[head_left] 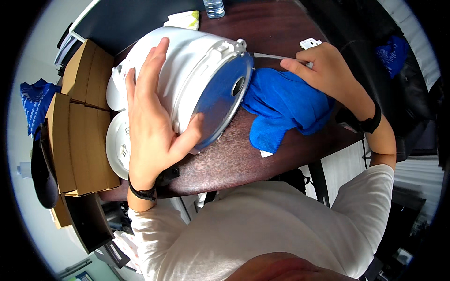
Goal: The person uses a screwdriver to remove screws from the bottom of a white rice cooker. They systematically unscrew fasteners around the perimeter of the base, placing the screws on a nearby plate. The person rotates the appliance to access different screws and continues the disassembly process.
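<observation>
A white, rounded appliance [176, 61] lies on its side on the table. Its right-hand end is a shiny metal disc [220, 100] with a dark round hole, mirroring blue. My left hand [152, 112] rests across the white body, fingers spread and thumb over the edge of the disc. To the right, my right hand [323, 68] is closed around a thin grey rod [268, 56], like a screwdriver's shaft, whose far end reaches toward the upper rim of the disc. Whether it touches the rim I cannot tell. Beneath this hand lies a crumpled blue cloth [290, 103].
A round white part [117, 143] lies left of my wrist beside stacked cardboard boxes [84, 140]. Behind the appliance are a folded white-and-green cloth [183, 20] and a clear bottle [214, 8]. A small white piece [309, 43] sits near my right hand, by a black chair [370, 61].
</observation>
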Motion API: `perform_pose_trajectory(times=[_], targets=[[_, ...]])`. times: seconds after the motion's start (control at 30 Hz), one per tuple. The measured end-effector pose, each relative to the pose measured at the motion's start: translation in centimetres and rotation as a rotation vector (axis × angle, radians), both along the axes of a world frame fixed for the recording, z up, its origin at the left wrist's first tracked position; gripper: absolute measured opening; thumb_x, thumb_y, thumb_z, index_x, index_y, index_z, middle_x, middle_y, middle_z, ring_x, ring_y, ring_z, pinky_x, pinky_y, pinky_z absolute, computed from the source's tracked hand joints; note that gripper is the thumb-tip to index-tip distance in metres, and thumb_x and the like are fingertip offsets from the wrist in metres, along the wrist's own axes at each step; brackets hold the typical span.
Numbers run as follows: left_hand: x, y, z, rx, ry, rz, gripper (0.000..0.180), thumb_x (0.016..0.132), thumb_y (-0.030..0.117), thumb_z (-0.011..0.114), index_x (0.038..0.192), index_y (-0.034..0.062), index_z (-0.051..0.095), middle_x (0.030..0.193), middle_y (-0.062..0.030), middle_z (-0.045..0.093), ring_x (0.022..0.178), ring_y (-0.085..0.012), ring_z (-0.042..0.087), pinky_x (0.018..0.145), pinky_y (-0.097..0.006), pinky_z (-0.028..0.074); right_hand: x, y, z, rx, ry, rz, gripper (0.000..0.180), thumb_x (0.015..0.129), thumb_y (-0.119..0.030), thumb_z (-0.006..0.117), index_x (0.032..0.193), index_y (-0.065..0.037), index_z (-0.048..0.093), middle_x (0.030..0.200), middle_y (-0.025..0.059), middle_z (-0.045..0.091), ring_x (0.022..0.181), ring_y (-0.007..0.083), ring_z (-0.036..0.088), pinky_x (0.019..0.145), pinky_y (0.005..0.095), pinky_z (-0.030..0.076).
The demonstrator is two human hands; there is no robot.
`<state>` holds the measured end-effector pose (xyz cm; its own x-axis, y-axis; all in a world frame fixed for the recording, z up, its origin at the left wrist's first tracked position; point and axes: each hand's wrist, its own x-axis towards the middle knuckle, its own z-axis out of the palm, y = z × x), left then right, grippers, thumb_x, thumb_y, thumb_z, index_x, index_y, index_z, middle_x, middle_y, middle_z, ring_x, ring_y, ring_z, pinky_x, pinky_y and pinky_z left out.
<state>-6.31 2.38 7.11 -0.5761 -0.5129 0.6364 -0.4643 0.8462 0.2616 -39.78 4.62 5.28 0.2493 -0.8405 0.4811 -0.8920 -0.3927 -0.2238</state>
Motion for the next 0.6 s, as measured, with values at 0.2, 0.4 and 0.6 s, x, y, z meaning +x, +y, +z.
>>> perform_pose_trajectory(times=[0.2,0.4,0.6], targets=[[2.5,1.8,-1.5,-0.124,-0.053,0.143,0.071,0.081,0.042,0.058,0.137,0.0000,0.048,0.144,-0.0267,0.043,0.138,-0.0457,0.034,0.113,-0.060,0.013,1.2,0.1,-0.5,0.068,-0.103,0.036,0.060,0.086,-0.046,0.070,0.046,-0.006,0.052,0.040,0.0077,0.040,0.035,0.0160,0.035,0.039,0.0297,0.026],[5.0,4.6,-4.1,-0.261,0.012,0.202,0.079,0.080,0.042,0.064,0.141,0.0002,0.037,0.139,-0.0291,0.044,0.132,-0.0499,0.037,0.109,-0.063,0.022,2.7,-0.1,-0.2,0.047,-0.101,0.113,0.058,0.086,-0.044,0.071,0.047,-0.005,0.052,0.041,0.0081,0.039,0.035,0.0162,0.036,0.039,0.0302,0.027],[6.2,5.7,0.1,-0.104,-0.039,0.304,0.086,0.070,0.053,0.073,0.132,0.0014,0.045,0.129,-0.0246,0.046,0.127,-0.0437,0.042,0.105,-0.059,0.033,3.8,0.0,0.4,0.050,-0.072,0.173,0.057,0.085,-0.044,0.071,0.049,-0.005,0.053,0.042,0.0089,0.040,0.036,0.0176,0.039,0.040,0.0313,0.028]])
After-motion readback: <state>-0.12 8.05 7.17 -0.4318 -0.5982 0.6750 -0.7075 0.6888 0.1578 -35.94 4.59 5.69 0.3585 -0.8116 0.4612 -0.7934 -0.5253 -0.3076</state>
